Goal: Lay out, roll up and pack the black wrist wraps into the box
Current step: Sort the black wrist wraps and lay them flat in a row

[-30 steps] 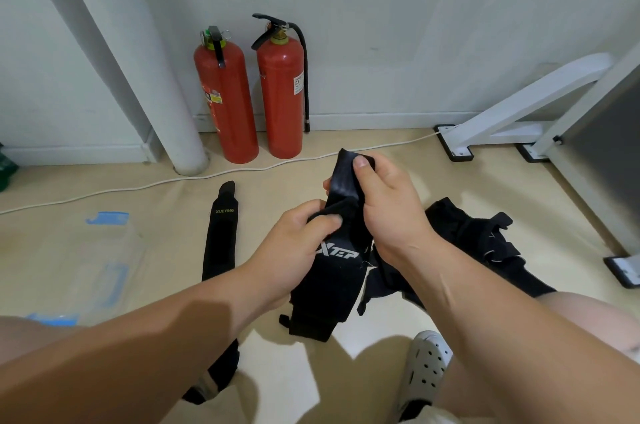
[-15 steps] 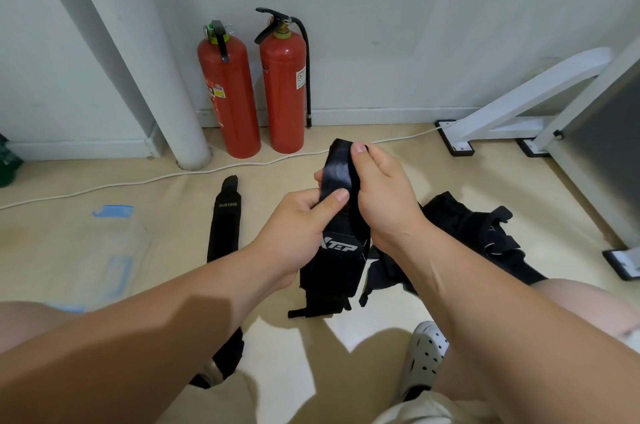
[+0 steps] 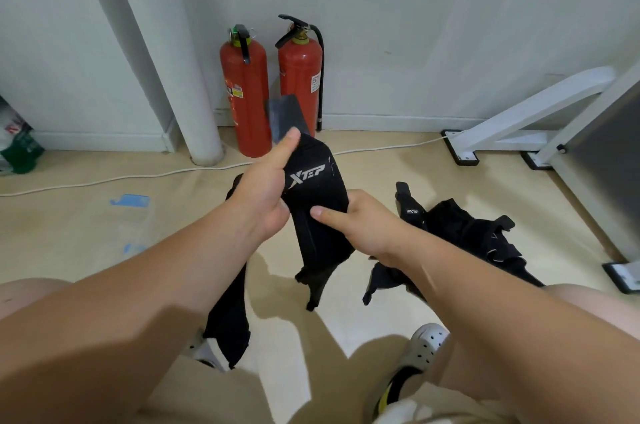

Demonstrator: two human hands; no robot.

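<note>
I hold a black wrist wrap (image 3: 313, 202) with a white logo up in the air, its strap end standing upward in front of the extinguishers. My left hand (image 3: 265, 189) grips its upper left edge, thumb along the fabric. My right hand (image 3: 358, 219) grips the right edge lower down, thumb across the front. A second wrap (image 3: 228, 306) lies stretched flat on the floor under my left forearm. A pile of more black wraps (image 3: 464, 236) sits on the floor to the right. A clear plastic box (image 3: 133, 219) with blue clips lies at the left.
Two red fire extinguishers (image 3: 247, 91) stand against the wall beside a white pillar (image 3: 166, 53). A white cable (image 3: 104, 179) runs across the floor. A white metal frame (image 3: 540, 112) stands at the right. My feet in white clogs (image 3: 424, 345) are near the bottom.
The wrap has been raised and opened out, logo now higher. My right hand dropped from its top end to the lower right edge; my left hand moved up the left edge.
</note>
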